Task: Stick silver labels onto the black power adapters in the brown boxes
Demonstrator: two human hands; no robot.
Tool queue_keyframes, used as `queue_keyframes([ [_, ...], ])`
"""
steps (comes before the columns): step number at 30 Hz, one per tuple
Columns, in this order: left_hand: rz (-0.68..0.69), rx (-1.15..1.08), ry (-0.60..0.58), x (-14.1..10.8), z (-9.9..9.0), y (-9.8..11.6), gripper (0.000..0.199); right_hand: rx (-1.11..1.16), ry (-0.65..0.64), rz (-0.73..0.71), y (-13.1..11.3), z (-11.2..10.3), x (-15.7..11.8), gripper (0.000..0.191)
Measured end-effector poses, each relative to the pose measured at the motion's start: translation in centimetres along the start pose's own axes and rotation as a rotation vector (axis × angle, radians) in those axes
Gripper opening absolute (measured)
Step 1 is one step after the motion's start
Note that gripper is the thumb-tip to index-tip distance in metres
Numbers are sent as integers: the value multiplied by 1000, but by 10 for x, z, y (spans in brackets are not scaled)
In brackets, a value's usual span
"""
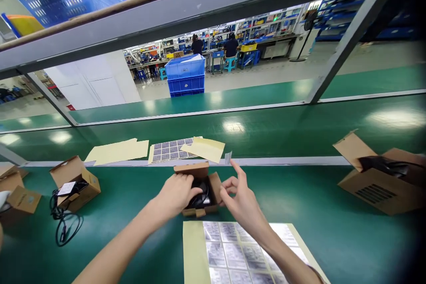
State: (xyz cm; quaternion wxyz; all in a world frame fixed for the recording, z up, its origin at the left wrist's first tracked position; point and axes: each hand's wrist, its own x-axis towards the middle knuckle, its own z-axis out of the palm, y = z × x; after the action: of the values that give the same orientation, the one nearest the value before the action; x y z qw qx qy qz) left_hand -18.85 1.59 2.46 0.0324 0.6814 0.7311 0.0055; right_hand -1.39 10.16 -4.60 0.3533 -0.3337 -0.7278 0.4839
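Note:
A small open cardboard box (214, 188) stands in front of me with a black device and cable (200, 199) inside, partly hidden. My left hand (175, 193) is closed over the box's left side, its fingers by the raised back flap and its thumb over the opening. My right hand (240, 195) is at the right flap, thumb and curled fingers at its edge. The right index finger points up, and a small silvery label (228, 158) clings to its tip. Under my right forearm lies a sheet of printed silver labels (229, 250) on yellowish backing.
Open boxes (78, 186) stand to the left, one with a black cable (65, 226) trailing out. A larger open box (379, 186) is at the right. Behind lie another label sheet (169, 150) and yellowish paper sheets (118, 151). A shelf beam (199, 4) crosses above.

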Motion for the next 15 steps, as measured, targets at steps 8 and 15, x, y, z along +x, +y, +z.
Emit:
queue_keyframes([
  [8, -65, 39, -21, -3, 9, -12, 8, -464, 246, -630, 9, 4, -16, 77],
  [15, -176, -98, 168, -13, 18, -18, 7, -497, -78, -924, 6, 12, 0, 61],
])
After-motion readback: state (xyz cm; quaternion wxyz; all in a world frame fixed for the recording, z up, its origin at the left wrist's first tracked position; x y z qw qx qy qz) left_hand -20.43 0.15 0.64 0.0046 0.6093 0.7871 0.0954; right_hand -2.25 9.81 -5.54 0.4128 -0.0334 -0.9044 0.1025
